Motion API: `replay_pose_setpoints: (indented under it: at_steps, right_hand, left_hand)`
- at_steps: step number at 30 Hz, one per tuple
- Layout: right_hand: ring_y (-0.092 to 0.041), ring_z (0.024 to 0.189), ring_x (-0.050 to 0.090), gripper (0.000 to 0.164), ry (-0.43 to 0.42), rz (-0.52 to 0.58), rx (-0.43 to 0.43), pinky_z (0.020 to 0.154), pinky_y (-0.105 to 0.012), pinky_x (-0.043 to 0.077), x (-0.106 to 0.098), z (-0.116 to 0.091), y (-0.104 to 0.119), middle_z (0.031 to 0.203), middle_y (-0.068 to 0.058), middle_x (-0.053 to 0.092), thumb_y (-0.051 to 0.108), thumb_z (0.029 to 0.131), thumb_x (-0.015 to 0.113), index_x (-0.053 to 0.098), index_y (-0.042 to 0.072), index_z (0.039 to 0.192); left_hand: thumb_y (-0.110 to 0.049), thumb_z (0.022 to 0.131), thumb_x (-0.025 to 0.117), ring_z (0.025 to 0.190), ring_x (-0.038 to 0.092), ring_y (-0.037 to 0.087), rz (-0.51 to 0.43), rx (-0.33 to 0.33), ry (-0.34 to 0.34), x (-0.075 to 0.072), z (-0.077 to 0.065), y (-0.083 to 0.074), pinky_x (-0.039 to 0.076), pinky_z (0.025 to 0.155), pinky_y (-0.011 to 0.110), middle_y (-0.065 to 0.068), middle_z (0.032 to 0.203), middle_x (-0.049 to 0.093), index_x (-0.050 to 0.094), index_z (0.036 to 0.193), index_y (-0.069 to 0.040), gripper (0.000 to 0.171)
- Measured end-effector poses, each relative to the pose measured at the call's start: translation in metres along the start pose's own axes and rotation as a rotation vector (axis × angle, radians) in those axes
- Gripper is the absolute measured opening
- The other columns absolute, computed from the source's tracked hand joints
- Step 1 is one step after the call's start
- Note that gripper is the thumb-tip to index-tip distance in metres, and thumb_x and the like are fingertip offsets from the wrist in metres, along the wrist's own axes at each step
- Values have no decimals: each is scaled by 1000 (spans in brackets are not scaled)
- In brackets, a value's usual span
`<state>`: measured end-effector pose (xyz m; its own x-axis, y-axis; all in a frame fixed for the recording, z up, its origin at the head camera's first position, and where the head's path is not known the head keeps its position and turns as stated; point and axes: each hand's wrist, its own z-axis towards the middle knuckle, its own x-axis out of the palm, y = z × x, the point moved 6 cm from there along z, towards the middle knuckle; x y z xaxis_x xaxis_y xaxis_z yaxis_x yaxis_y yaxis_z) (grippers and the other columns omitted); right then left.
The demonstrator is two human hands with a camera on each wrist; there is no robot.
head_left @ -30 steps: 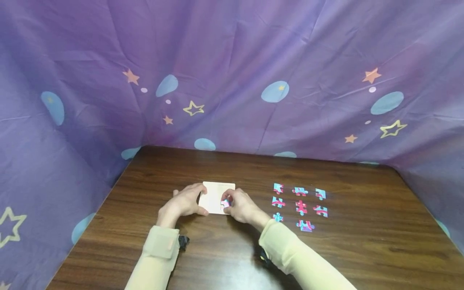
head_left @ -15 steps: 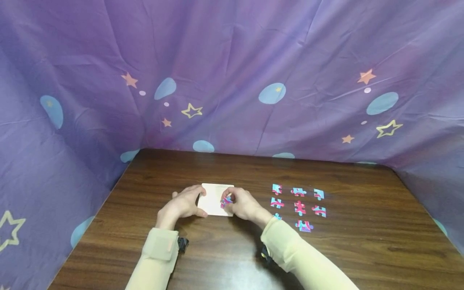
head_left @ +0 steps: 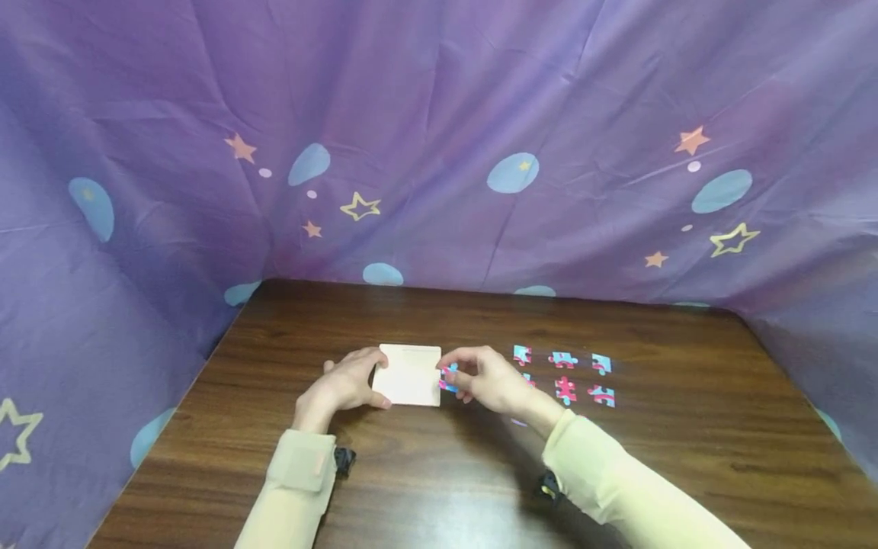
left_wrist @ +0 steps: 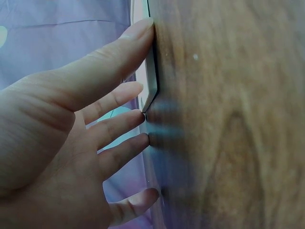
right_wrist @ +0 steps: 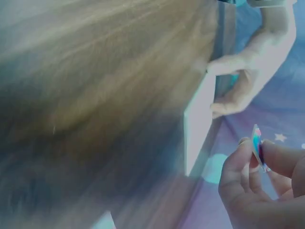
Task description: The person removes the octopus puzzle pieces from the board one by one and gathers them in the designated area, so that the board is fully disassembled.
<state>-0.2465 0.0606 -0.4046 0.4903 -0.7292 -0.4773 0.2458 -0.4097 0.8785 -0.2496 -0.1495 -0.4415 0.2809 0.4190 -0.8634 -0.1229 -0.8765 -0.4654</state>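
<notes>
A white square puzzle board lies on the table. My left hand holds its left edge between thumb and fingers at the near and far corners; the left wrist view shows the thumb against the board's side. Just off the board's right edge, my right hand pinches a blue and pink jigsaw piece between thumb and fingertips. That jigsaw piece appears nearly edge-on in the right wrist view, raised above the table. The board's upper face has no piece on it.
Loose jigsaw pieces stand in rough rows to the right, among them a pink one and a blue corner one. My right hand and forearm cover some. The brown wooden table meets a purple curtain behind.
The right hand has lifted the jigsaw piece off the board and carried it rightward past the edge, turning it. The left hand has stayed on the board.
</notes>
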Motion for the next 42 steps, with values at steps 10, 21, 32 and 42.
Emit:
replay_pose_setpoints:
  at_steps: [10, 21, 32, 42]
  right_hand:
    - [-26, 69, 63, 20, 17, -38, 18, 66, -47, 58, -46, -33, 10, 77, -9, 62, 5, 96, 59, 67, 8, 114]
    - [-20, 63, 64, 19, 48, -148, 14, 54, -35, 55, -86, -86, -4, 75, -7, 63, 15, 96, 62, 66, 12, 114]
    - [-24, 70, 65, 33, 38, -44, 39, 62, -37, 58, -127, -127, -51, 90, -16, 66, 13, 96, 62, 60, -3, 125]
    - [-19, 69, 63, 39, 0, 3, 127, 61, -38, 58, -149, -158, -98, 82, -16, 63, 12, 97, 60, 52, -11, 128]
  left_hand:
    - [-31, 74, 85, 140, 31, 35, 3, 7, 16, 0, 1, -1, 13, 104, 75, 14, 152, 37, 55, 124, -14, 61]
    - [-31, 74, 84, 140, 30, 35, 4, -2, 15, 0, 0, -1, 13, 105, 75, 15, 153, 36, 55, 125, -14, 61]
    - [-29, 75, 84, 141, 28, 36, -14, -28, 21, 0, -7, 1, 11, 105, 76, 15, 154, 34, 55, 127, -12, 61]
    - [-30, 75, 84, 141, 29, 36, -3, -7, 15, 1, -2, -4, 12, 105, 75, 15, 154, 35, 55, 126, -13, 61]
